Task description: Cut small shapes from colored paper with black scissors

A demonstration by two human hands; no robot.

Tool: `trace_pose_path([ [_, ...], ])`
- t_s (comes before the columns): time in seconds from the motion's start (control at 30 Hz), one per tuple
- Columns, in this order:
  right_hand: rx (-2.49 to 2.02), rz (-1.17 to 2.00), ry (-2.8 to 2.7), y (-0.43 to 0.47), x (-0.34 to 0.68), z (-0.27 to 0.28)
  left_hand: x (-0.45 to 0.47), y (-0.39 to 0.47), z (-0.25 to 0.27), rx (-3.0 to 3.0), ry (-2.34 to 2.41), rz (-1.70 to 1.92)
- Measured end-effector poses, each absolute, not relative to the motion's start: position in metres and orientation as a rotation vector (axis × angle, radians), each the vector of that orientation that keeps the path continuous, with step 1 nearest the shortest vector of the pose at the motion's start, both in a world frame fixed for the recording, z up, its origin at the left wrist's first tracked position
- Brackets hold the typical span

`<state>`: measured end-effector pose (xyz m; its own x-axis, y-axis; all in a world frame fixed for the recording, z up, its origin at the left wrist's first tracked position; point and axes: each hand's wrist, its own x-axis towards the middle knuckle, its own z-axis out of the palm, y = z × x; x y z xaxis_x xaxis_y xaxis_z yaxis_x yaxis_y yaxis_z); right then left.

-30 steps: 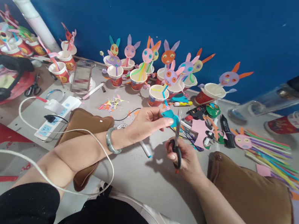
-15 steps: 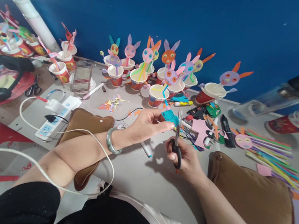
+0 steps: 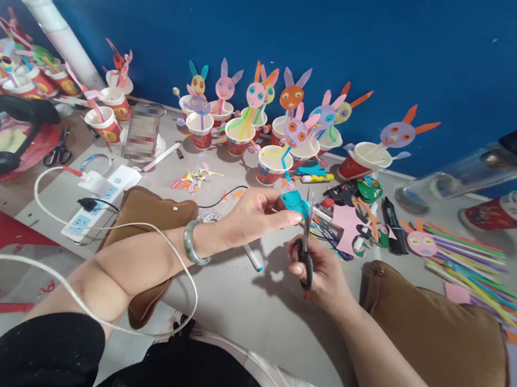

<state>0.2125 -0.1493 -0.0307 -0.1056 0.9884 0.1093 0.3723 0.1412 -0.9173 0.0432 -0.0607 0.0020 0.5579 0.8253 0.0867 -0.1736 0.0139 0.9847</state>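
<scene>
Scissors [image 3: 307, 231] and blue paper [image 3: 292, 203] were up above the table [image 3: 239, 309], both on the person's side of the foremost cup [image 3: 272, 168] and to its right. The right hand [image 3: 320, 266], well to the right of the cup and nearer the person, had its fingers closed round the scissors' handles; the left hand [image 3: 251, 219], in front of the cup, was narrowed to a pinch on the paper. What could go wrong, I judged, was a nick, since the left thumb [image 3: 284, 220] lay near the blades and a small slip would bring them together. A loose pinch could also let the paper twist and spoil its edge. The scissors' long axis ran away from the person, tips pointing past the cup's right side; how far the blades were parted I could not tell. The paper's longer axis seemed to slope from the cup's side down towards the blades; whether they touched was unclear
</scene>
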Motion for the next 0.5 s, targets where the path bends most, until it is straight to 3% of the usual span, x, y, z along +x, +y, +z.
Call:
trace_pose_path([
  [0.5, -1.342, 0.958, -1.606, -0.1487, 0.2145, -0.0321, 0.0418, -0.0594, 0.0026, 1.350, 0.589, 0.858],
])
